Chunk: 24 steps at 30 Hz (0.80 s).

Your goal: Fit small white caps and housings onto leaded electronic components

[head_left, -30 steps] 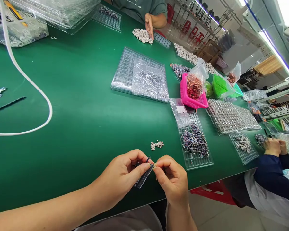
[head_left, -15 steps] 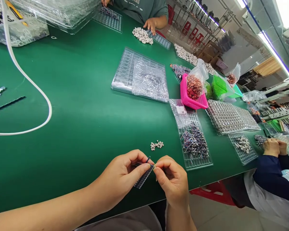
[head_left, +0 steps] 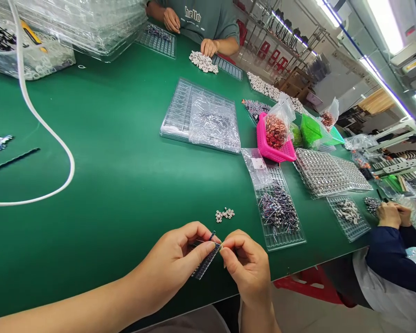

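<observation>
Near the front edge of the green table (head_left: 125, 185), my left hand (head_left: 180, 261) is closed on a dark ribbed strip (head_left: 205, 264), which slants down below the thumb. Beside it, my right hand (head_left: 247, 263) pinches something small and yellowish at the strip's upper end; the fingertips of both hands nearly meet. What exactly the right fingertips hold is too small to make out. Just beyond the hands lies a small group of white ring-like parts (head_left: 224, 214). To the right, a clear ribbed tray (head_left: 268, 243) bears many thin-leaded dark parts (head_left: 279, 208).
Stacked clear trays (head_left: 180, 108) with a plastic bag lie mid-table. A pink basket (head_left: 263, 148) stands to their right. A white cable (head_left: 60, 134) curves at the left. One person (head_left: 208, 18) sits across; another person's hands (head_left: 393, 213) are at the right.
The view has shifted slightly, so the scene sits lower. The person across has moved a hand onto the white pile, and the other hand shows more fully. My hands keep nearly the same hold.
</observation>
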Motion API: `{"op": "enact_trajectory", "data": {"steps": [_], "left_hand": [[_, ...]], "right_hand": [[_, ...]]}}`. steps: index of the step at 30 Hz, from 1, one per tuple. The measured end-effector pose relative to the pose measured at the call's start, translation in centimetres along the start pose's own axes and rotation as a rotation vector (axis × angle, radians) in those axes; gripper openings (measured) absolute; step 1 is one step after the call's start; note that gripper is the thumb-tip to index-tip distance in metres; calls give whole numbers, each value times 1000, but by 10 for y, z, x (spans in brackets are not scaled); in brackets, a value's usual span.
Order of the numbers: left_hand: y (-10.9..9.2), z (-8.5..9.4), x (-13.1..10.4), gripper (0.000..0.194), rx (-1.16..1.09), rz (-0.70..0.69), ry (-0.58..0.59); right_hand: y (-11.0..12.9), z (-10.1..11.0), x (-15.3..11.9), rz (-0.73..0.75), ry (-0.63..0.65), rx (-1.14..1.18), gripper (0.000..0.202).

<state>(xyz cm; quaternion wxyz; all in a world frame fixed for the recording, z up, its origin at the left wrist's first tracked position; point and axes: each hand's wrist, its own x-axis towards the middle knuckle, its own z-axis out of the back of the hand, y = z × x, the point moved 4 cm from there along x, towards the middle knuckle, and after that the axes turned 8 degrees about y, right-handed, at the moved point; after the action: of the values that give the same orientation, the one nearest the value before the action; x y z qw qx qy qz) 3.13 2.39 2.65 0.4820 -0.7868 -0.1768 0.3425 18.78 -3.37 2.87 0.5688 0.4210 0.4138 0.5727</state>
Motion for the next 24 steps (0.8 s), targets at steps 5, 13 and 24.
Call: {"op": "enact_trajectory", "data": {"steps": [5, 13, 24], "left_hand": [[-1, 0, -1, 27, -24, 1, 9], [1, 0, 1, 26, -27, -6, 17], [-1, 0, 0, 28, -19, 17, 15]], "right_hand": [[-1, 0, -1, -4, 8, 20, 8], [0, 0, 0, -12, 8, 28, 9], [-1, 0, -3, -16, 8, 31, 8]]}}
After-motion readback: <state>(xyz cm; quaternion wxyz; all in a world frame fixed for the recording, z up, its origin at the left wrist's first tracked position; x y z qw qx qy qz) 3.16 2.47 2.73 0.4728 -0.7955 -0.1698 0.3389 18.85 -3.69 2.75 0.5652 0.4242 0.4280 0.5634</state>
